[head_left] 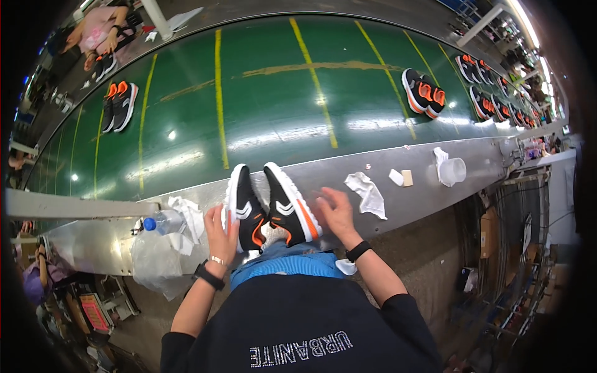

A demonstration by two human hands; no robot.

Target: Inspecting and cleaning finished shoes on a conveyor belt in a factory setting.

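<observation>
A pair of black sneakers with white soles and orange trim stands in front of me at the edge of the metal ledge, toes pointing away. My left hand (221, 237) is at the outer side of the left sneaker (247, 208), fingers stretched along its sole; whether they press on it is hard to see. Beside the right sneaker (286, 208), my right hand (336, 216) is held apart from it with fingers spread, slightly blurred and holding nothing. Pale stuffing shows at the right sneaker's opening. Below the shoes lies a blue cloth (283, 266) across my lap.
The green conveyor belt (267, 112) with yellow lines carries sneakers (120, 107) at left and more pairs (423, 93) at right. On the metal ledge (410, 199) lie a white rag (367, 195), a plastic cup (452, 171) and a bottle (163, 222). A person (99, 31) works across the belt.
</observation>
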